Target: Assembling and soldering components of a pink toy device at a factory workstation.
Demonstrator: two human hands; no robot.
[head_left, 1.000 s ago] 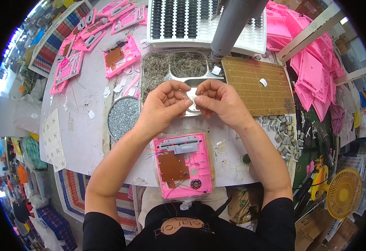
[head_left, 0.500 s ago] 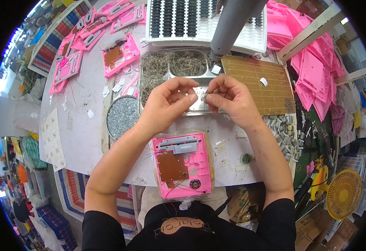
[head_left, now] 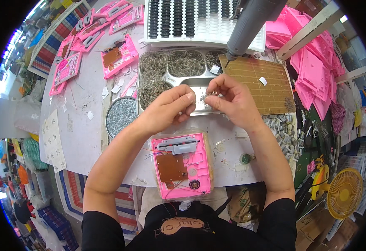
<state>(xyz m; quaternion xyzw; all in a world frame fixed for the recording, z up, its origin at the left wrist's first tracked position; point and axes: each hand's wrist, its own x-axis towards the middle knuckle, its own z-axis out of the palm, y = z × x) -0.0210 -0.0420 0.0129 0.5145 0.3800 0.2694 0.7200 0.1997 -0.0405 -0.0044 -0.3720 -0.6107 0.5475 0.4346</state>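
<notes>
Both hands are raised over the near side of a metal compartment tray (head_left: 160, 109) heaped with small wire springs (head_left: 186, 62). Between the thumb and fingers of my right hand (head_left: 234, 102) is a little clump of springs (head_left: 212, 93). My left hand (head_left: 166, 106) is closed beside it, thumb pressed to the fingers; whatever it pinches is too small to make out. Nearer my body lies a pink plastic casing (head_left: 199, 163) with a brown circuit board (head_left: 171, 167), a grey slider part (head_left: 178, 144), a round black part (head_left: 194, 184) and thin wires.
A round dish of screws (head_left: 122, 117) stands left of the tray. An electric screwdriver (head_left: 250, 31) hangs above a brown board (head_left: 256, 83). Behind is a white rack of black rollers (head_left: 178, 19). Pink casings (head_left: 312, 75) are piled right, above small grey parts (head_left: 281, 134); a yellow fan (head_left: 345, 193) stands lower right.
My left hand has drawn slightly left and down, its fingers closing together. The clump in my right hand shows more clearly. The hanging screwdriver has swung to the right.
</notes>
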